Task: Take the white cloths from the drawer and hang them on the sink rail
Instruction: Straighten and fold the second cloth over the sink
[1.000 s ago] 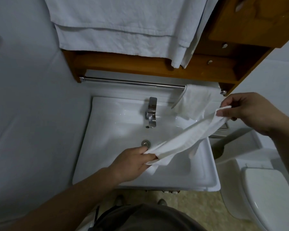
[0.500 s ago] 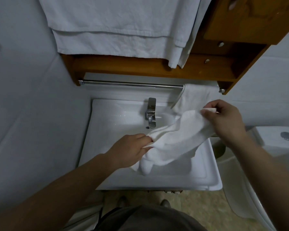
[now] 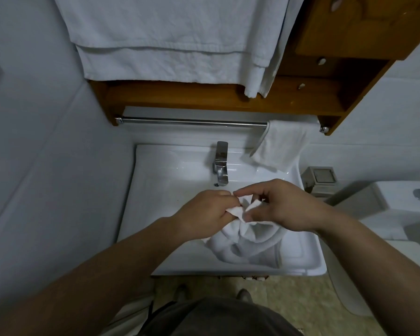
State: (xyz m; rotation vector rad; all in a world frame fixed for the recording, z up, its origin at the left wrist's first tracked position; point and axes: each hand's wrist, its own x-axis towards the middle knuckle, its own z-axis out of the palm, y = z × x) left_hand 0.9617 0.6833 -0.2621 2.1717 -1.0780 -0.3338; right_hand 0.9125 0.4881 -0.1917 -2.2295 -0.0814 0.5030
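A white cloth [image 3: 247,241] hangs bunched in folds over the sink basin [image 3: 170,190]. My left hand [image 3: 204,212] and my right hand [image 3: 284,207] are side by side above it, each pinching an edge of the cloth near the other. Behind the tap runs the steel sink rail [image 3: 192,121]. Another white cloth [image 3: 280,146] is draped over the rail's right end. The drawer is hidden from this view.
A chrome tap [image 3: 221,166] stands at the back of the basin. Large white towels [image 3: 180,37] hang over a wooden cabinet [image 3: 344,30] above the rail. A toilet cistern [image 3: 403,207] sits to the right, with a small grey box [image 3: 320,178] beside the sink.
My hands held the cloth stretched wide apart; they have come together over the basin, and the cloth now sags in folds below them.
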